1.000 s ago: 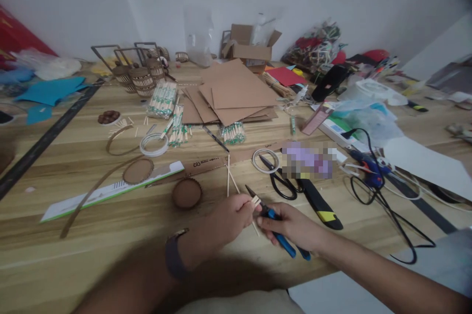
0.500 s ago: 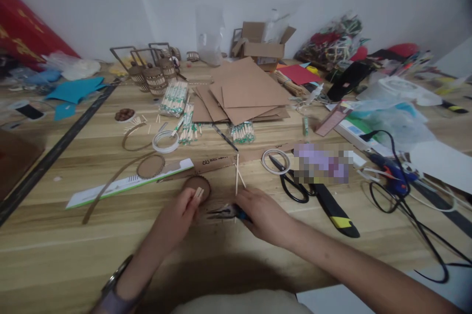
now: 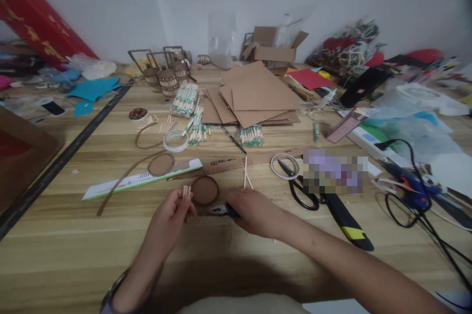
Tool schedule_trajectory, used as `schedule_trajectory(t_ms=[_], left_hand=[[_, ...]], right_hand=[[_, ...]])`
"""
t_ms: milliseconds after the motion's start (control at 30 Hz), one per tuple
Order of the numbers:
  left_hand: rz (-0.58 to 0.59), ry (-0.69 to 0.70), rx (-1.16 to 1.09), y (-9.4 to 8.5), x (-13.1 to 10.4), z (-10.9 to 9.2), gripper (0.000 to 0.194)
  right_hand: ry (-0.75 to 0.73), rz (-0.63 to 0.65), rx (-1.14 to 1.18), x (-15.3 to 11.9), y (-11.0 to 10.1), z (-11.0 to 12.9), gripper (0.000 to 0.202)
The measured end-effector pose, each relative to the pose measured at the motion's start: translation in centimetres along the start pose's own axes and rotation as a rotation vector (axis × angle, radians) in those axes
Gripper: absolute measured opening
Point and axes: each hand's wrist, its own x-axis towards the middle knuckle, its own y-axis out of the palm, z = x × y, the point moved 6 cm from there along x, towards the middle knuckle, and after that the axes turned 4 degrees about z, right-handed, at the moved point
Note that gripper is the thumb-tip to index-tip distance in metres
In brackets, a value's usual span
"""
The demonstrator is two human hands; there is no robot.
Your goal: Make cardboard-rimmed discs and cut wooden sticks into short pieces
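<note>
Several short wooden stick pieces stand pinched between the thumb and fingers of my left hand. My right hand is closed around a pair of pliers with dark jaws pointing left; its grip hides most of the handles. Two long thin wooden sticks stick out beyond my right hand on the table, and whether the hand touches them I cannot tell. Between both hands, slightly farther off, lies a round cardboard disc with a raised dark rim. A second cardboard disc rests on a white and green strip.
Black scissors, a tape roll and a black-and-yellow cutter lie to the right. A blue glue gun with a looped cable is farther right. Cardboard sheets, wrapped stick bundles and small stick-covered buckets stand behind.
My left hand has moved left, away from the pliers, with the stick pieces in it, uncovering more of the rimmed disc. My right hand has shifted slightly left with the pliers. The view has shifted too.
</note>
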Motion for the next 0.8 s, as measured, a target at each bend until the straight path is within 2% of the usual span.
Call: schedule_trajectory(t_ms=[67,167,233,333,500,667,733,800], left_hand=[[0.040,-0.045,-0.152,1.5,-0.2,0.1,0.043],[0.155,-0.115,-0.380,4.8,-0.4,0.3,0.044],[0.217,-0.141,-0.518,6.7,-0.5,0.4,0.044],[0.249,-0.161,-0.659,8.3,-0.5,0.5,0.042],[0.306,-0.162,-0.700,8.8,-0.4,0.7,0.045],[0.363,-0.132,-0.589,8.6,-0.7,0.3,0.046],[0.313,-0.090,-0.516,8.1,-0.5,-0.2,0.046],[0.193,-0.021,-0.432,7.1,-0.3,-0.7,0.046]], right_hand=[[0.091,-0.059,0.126,-0.5,-0.8,0.0,0.008],[0.216,-0.183,0.569,-0.8,-1.1,-0.1,0.002],[0.276,-0.266,0.847,-0.8,-0.6,-0.2,0.007],[0.353,-0.353,1.034,-0.8,0.7,-0.7,0.009],[0.369,-0.429,1.167,-1.3,2.2,-1.5,0.016],[0.316,-0.386,1.290,-1.8,2.9,-1.4,0.035],[0.329,-0.373,1.326,-2.1,3.1,-1.3,0.039],[0.358,-0.354,1.391,-2.5,3.4,-1.2,0.043]])
